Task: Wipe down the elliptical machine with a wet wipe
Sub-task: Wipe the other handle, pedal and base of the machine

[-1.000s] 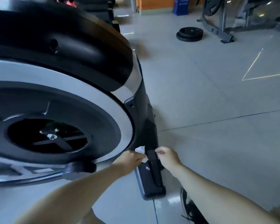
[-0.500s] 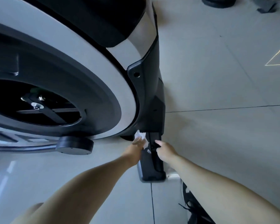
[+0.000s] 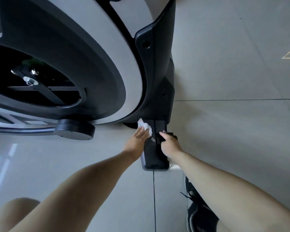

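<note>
The elliptical machine (image 3: 94,52) fills the upper left, with a big black and white flywheel housing. Its black foot (image 3: 153,154) sticks out low on the floor toward me. A crumpled white wet wipe (image 3: 143,124) lies on the foot's far left edge. My left hand (image 3: 138,139) presses the wipe against the foot with straight fingers. My right hand (image 3: 168,144) rests on the foot's right side, fingers curled over its edge.
A black round pedal-arm cap (image 3: 74,129) hangs low at the left of the foot. My black shoe (image 3: 197,210) stands on the grey tiled floor (image 3: 233,131) at the lower right. My knee (image 3: 15,210) shows at the lower left.
My head has dropped closer to the machine's base, so the far gym room left the view. My left hand slid the wipe along the foot's left edge, fingers now straighter.
</note>
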A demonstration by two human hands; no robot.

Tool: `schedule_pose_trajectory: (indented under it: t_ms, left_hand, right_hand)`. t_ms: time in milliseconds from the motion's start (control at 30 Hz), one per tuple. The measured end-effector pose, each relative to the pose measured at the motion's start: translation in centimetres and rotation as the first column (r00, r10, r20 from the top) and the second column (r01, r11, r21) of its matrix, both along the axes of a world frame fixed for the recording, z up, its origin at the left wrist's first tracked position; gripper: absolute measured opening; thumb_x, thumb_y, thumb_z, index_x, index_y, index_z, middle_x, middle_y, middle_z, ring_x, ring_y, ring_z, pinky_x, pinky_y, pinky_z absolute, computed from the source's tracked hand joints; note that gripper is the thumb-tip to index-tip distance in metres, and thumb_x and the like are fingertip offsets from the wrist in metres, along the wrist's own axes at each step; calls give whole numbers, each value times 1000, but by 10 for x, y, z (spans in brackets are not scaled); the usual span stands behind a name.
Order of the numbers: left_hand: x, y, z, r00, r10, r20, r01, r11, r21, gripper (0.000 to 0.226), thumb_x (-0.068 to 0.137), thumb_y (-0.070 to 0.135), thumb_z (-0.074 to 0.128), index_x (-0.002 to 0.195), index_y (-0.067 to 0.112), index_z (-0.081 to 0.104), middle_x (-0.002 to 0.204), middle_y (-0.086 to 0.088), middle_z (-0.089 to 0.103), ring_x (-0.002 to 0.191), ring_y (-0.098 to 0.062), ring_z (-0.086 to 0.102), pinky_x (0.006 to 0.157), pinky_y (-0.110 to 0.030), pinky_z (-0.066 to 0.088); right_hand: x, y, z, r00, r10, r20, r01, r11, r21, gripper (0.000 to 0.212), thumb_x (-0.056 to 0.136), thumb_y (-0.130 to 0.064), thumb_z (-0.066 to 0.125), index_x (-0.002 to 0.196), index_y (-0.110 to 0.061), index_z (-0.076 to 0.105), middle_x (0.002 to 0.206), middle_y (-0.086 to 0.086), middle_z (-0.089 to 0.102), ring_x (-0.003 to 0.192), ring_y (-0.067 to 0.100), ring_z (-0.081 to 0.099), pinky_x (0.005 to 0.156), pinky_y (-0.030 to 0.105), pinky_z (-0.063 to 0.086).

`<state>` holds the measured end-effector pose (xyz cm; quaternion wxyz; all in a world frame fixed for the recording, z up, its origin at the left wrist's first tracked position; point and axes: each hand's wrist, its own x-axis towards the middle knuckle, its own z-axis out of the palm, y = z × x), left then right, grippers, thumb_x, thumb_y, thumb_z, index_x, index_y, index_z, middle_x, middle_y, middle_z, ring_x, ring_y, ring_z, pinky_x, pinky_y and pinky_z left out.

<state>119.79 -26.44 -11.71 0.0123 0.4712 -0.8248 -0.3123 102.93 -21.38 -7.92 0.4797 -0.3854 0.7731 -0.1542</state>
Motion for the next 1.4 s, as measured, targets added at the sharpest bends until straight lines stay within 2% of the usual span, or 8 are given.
schedule_pose_trajectory:
  t_ms: [200, 300, 433, 700, 867, 1000, 1100, 1400]
  left_hand:
    - [0, 45, -10, 958, -287, 17, 288, 957, -23, 83, 91, -18, 38, 162, 19, 17, 170, 6, 2, 156, -10, -6, 125, -28, 18]
    - [-1, 31, -1, 974, -221, 43, 223, 975, -26, 79, 94, -14, 37, 162, 21, 17, 167, 11, -5, 157, -11, 1, 123, -27, 23]
    - [-5, 19, 4, 998, -42, 56, 44, 999, -30, 66, 101, -6, 31, 162, 18, 21, 171, 3, 8, 157, -13, 1, 115, -28, 31]
    - [4, 55, 12, 965, -260, 34, 261, 965, -9, 79, 96, -13, 33, 164, 21, 11, 171, 4, -2, 157, -11, -2, 122, -26, 22]
    - [-15, 14, 4, 996, -13, 84, 15, 1000, -20, 69, 98, -9, 33, 162, 15, 19, 169, -1, 9, 157, -19, 4, 119, -33, 31]
    - [-20, 43, 9, 992, -120, 34, 120, 993, 4, 69, 98, -5, 41, 157, 29, 31, 161, 5, 31, 147, -21, 37, 111, -38, 43]
    - [-6, 64, 5, 949, -315, -22, 315, 949, 0, 69, 103, -3, 39, 161, 30, 22, 165, 17, 8, 152, -1, 8, 126, -29, 17]
    - [-25, 6, -4, 993, 108, 56, -108, 994, -7, 78, 92, -17, 31, 162, 13, 14, 170, -8, 10, 158, -21, -2, 117, -24, 24]
  right_hand:
    - [8, 7, -2, 1000, 19, 3, -19, 1000, -13, 60, 101, -3, 39, 157, -24, 39, 168, -11, 18, 154, 19, 21, 121, 25, 19]
    - [9, 8, 1, 996, 89, -28, -89, 996, 8, 62, 100, -3, 37, 159, -25, 34, 169, -13, 14, 155, 20, 20, 121, 28, 20]
    - [9, 8, 4, 995, 88, -42, -87, 996, 28, 69, 96, 2, 35, 160, -25, 32, 169, -14, 13, 155, 18, 20, 122, 28, 21]
    - [9, 13, 2, 997, 72, -21, -72, 997, 12, 66, 98, 2, 37, 158, -25, 35, 168, -15, 16, 154, 18, 21, 121, 26, 21]
    - [6, 12, 1, 987, 140, -83, -137, 990, 43, 70, 95, 0, 36, 159, -28, 34, 168, -17, 15, 154, 19, 23, 122, 30, 24]
    - [7, 13, 0, 989, 121, -88, -121, 993, 9, 60, 101, -4, 37, 156, -27, 39, 168, -15, 18, 152, 22, 28, 119, 29, 25]
    - [6, 12, -3, 991, 105, -80, -106, 994, -3, 57, 103, -5, 41, 157, -23, 38, 168, -13, 20, 152, 21, 27, 120, 27, 23]
    - [6, -8, 6, 930, 285, -230, -284, 958, 40, 64, 100, -6, 35, 161, -22, 25, 170, -4, 14, 155, 19, 19, 120, 36, 28]
